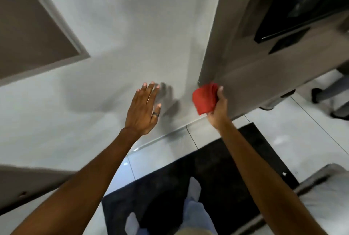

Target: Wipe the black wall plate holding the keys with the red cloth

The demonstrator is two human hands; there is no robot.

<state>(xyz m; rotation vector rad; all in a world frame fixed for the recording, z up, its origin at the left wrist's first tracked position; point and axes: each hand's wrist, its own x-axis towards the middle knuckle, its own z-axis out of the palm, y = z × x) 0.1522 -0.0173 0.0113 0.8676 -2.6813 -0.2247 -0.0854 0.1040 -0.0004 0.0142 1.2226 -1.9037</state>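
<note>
My right hand (pixel 219 108) grips a folded red cloth (pixel 204 99), held up close to the lower corner of a grey wall edge. My left hand (pixel 144 110) is raised with fingers spread and flat, a ring on one finger, near the white wall (pixel 117 36); it holds nothing. Small dark plates (pixel 289 41) sit on the grey wall at the upper right under a black framed panel (pixel 306 2). No keys are visible and the view is blurred.
A grey framed panel (pixel 32 26) is on the white wall at upper left. A black mat (pixel 217 178) lies on the pale tiled floor (pixel 302 140) under my feet. Someone's dark shoes (pixel 317 94) stand at the far right. A grey cushioned edge (pixel 324 183) is at lower right.
</note>
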